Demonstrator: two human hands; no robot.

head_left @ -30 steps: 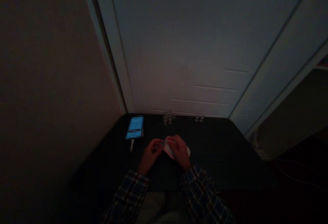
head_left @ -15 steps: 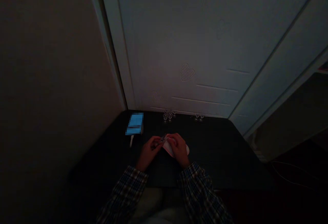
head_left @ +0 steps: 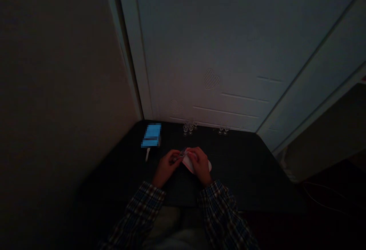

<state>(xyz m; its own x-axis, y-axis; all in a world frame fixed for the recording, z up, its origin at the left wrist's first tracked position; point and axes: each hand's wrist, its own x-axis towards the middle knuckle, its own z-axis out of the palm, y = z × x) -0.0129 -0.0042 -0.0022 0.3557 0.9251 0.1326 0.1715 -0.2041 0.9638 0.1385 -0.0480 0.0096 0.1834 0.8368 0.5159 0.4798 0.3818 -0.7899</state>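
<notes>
Dim light makes fine detail hard to see. Above the dark table, my left hand (head_left: pixel 167 166) pinches a small shiny, see-through piece (head_left: pixel 182 153) whose kind I cannot make out. Close beside it, my right hand (head_left: pixel 201 165) has its fingers bent over a flat white piece with a pink edge (head_left: pixel 188 165). The rounded end of that piece shows past the right side of the hand. My fingertips nearly meet where the two things come together, and they hide the spot between them.
Several small clear, knob-like pieces (head_left: pixel 189 127) are grouped at the table's (head_left: pixel 243 170) back edge, with a smaller group (head_left: pixel 223 131) farther right. At the back left lies a lit phone (head_left: pixel 152 135) with a white cable (head_left: pixel 148 154). A white panel with hearts (head_left: pixel 211 79) rises behind.
The view has shifted slightly. Both hands keep nearly the same place and hold, with only a small movement at the fingertips.
</notes>
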